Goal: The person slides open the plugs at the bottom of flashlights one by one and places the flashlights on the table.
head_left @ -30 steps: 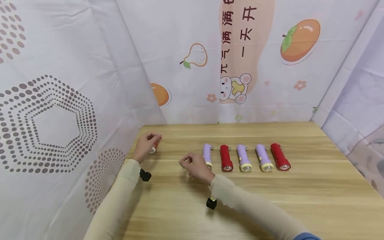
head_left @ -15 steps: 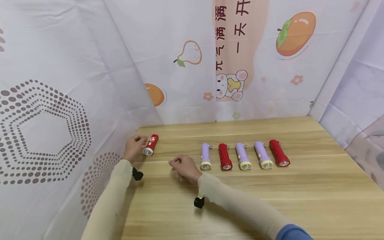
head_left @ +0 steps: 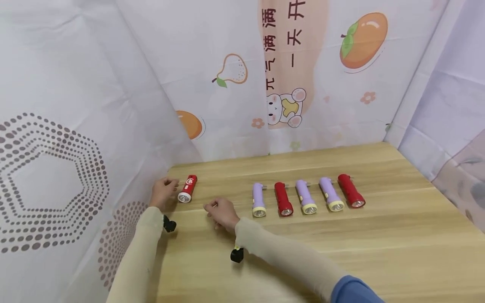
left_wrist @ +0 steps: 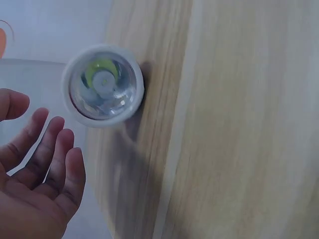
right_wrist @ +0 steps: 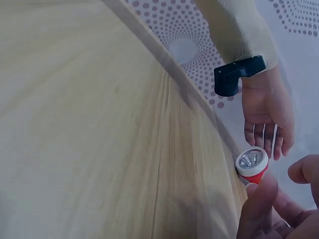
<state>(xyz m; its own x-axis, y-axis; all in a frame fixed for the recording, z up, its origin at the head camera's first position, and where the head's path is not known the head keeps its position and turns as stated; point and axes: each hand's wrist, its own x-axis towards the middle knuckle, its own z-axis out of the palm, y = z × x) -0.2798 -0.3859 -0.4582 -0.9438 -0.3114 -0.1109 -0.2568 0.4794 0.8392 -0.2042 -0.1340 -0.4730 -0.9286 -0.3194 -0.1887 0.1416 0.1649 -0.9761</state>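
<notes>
A red flashlight (head_left: 188,188) with a white rim lies at the far left of the table, its lens toward me. Just left of it is my left hand (head_left: 163,191), fingers relaxed and holding nothing; in the left wrist view its fingers (left_wrist: 76,174) are apart from the white-rimmed lens (left_wrist: 103,85). Over the table, between that flashlight and a row of others, my right hand (head_left: 223,212) hangs with loosely bent fingers and nothing in them. In the right wrist view its fingertips overlap the red body of the flashlight (right_wrist: 251,162).
To the right stand out several flashlights lying in a row: a purple one (head_left: 259,200), a red one (head_left: 283,199), two more purple ones and another red one (head_left: 351,191). Printed curtains (head_left: 227,122) enclose the wooden table (head_left: 341,248) at the back and sides.
My left hand has let go of the red flashlight with the white rim and drawn away to its left, uncovering it. My right hand has moved left, away from the purple flashlight.
</notes>
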